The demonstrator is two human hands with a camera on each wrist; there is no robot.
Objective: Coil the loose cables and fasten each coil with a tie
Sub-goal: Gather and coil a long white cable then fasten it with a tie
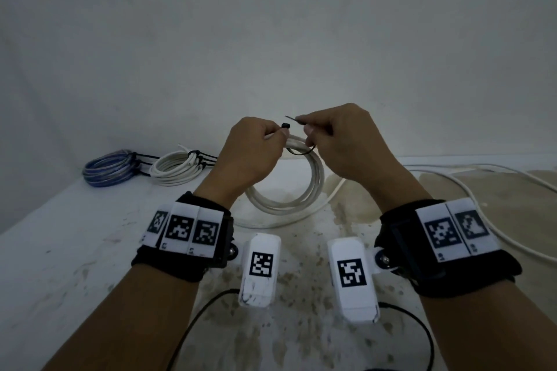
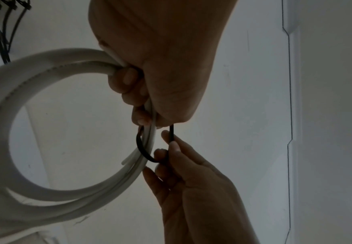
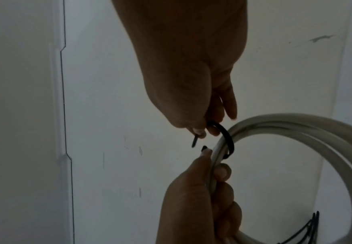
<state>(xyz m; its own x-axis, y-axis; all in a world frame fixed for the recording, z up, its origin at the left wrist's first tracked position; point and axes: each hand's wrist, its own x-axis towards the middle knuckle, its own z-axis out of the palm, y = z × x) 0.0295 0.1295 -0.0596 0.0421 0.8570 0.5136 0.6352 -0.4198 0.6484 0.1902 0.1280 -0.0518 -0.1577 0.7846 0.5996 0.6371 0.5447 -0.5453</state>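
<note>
White cable coil point(image 1: 304, 187), black tie point(image 1: 301, 151) looped

Both forearms reach forward side by side from the near edge, each wrist wrapped in a black band carrying white marker blocks. The left hand point(image 1: 251, 149) is raised with its back toward the head camera, fingers curled tight into a fist round the white cable coil point(image 1: 304, 184), the thumb pressed on top beside the head of the black tie point(image 1: 301, 151). The right hand point(image 1: 337, 141) hangs level with it and just to its right, knuckles up, thumb and forefinger pinching the tie's thin tail, the other fingers curled under. The 2 hands nearly touch, well above the desk point(image 1: 75, 235).
</note>
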